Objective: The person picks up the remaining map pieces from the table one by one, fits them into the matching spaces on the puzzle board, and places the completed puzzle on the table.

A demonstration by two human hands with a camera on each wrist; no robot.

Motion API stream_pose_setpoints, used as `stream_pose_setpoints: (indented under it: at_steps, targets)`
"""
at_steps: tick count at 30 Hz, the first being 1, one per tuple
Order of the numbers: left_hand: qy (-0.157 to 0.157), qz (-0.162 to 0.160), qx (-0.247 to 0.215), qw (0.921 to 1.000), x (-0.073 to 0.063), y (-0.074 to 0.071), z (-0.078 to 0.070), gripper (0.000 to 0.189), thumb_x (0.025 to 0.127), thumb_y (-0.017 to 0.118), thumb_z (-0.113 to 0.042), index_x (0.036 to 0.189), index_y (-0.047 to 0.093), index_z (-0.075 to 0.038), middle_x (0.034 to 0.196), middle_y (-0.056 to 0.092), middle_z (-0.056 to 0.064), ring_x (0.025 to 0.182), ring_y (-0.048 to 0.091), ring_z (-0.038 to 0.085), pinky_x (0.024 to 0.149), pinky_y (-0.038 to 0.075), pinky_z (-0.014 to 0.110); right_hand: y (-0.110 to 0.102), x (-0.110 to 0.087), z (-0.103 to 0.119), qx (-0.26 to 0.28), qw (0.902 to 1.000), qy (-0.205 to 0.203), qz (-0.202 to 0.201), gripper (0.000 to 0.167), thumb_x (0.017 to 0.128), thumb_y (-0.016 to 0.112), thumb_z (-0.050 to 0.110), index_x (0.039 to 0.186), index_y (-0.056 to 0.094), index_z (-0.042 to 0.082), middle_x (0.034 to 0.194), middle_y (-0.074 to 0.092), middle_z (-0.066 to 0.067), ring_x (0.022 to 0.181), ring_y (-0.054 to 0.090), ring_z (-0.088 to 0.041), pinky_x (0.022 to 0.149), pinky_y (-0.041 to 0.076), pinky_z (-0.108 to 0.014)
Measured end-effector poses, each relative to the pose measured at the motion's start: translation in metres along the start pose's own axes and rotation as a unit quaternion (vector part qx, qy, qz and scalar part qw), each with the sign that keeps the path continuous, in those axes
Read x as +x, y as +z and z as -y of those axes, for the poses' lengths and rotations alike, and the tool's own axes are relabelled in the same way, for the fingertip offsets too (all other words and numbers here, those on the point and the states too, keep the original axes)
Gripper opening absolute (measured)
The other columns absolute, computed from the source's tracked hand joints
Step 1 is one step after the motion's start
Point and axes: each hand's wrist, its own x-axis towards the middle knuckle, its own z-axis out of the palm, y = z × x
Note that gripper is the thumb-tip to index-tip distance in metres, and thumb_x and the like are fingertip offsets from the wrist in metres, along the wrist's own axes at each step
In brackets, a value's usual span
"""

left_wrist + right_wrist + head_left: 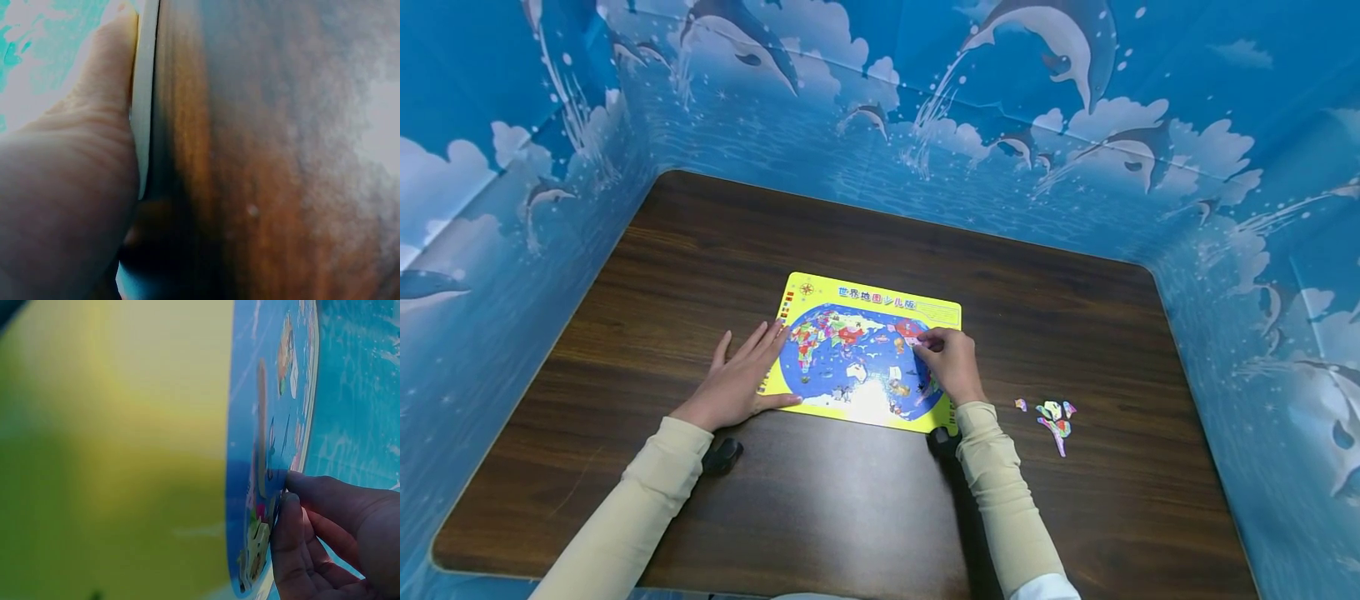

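Observation:
A yellow-bordered world map puzzle board [940, 315] with a blue oval map lies on the table. My left hand [741, 379] rests on its left side, fingers spread and thumb along the near edge. In the left wrist view, the thumb [106, 69] lies by the board's edge. My right hand [953, 360] is over the map's upper right, pinching a small pinkish puzzle piece [913, 341] low on the board. The right wrist view shows the thumb and index fingertips together at the board; the fingers mostly hide the piece there.
Right of the board, several loose puzzle pieces [1054, 410] lie grouped on the dark wooden table [1120, 350], with one small piece [1020, 404] slightly apart. Black wrist devices [722, 457] sit under both wrists. A dolphin-printed blue curtain [880, 125] surrounds the table's back and sides.

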Motion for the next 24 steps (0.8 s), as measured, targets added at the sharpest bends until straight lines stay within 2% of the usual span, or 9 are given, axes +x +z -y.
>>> stream_pose_setpoints:
  at_steps: [7, 16, 21, 24]
  targets:
    - [0.001, 0.001, -0.004, 1.0, -0.001, -0.002, -0.003, 0.112, 0.088, 0.072, -0.064, 0.165, 0.017, -0.005, 0.172, 0.01, 0.018, 0.159, 0.005, 0.039, 0.119, -0.008, 0.071, 0.001, 0.0, 0.001, -0.004, 1.0, 0.002, 0.0, 0.019, 0.096, 0.076, 0.012, 0.11, 0.077, -0.001, 0.096, 0.074, -0.012, 0.084, 0.069, -0.023, 0.082, 0.061, -0.039]
    - [0.005, -0.004, -0.003, 1.0, -0.001, -0.001, -0.002, 0.112, 0.088, 0.073, -0.063, 0.165, 0.017, -0.004, 0.172, 0.011, 0.018, 0.159, 0.006, 0.04, 0.119, -0.008, 0.071, 0.002, -0.001, 0.001, 0.011, 0.9997, -0.014, -0.015, 0.014, 0.095, 0.076, 0.008, 0.105, 0.076, -0.001, 0.091, 0.071, -0.01, 0.081, 0.066, -0.023, 0.077, 0.059, -0.036]
    - [0.003, -0.003, -0.004, 1.0, -0.001, -0.001, -0.002, 0.112, 0.087, 0.073, -0.063, 0.165, 0.018, -0.004, 0.172, 0.011, 0.018, 0.158, 0.006, 0.04, 0.119, -0.007, 0.071, -0.008, -0.007, -0.001, 0.022, 0.9983, -0.033, -0.044, 0.015, 0.095, 0.076, 0.008, 0.106, 0.076, -0.002, 0.09, 0.071, -0.012, 0.08, 0.066, -0.024, 0.076, 0.059, -0.037]
    - [-0.001, -0.004, -0.006, 1.0, -0.002, -0.003, -0.002, 0.113, 0.086, 0.074, -0.063, 0.165, 0.018, -0.004, 0.172, 0.012, 0.019, 0.158, 0.006, 0.04, 0.119, -0.007, 0.071, -0.014, -0.013, -0.004, 0.035, 0.9967, -0.031, -0.067, 0.015, 0.094, 0.076, 0.006, 0.107, 0.076, -0.003, 0.089, 0.07, -0.013, 0.08, 0.066, -0.025, 0.075, 0.057, -0.036]
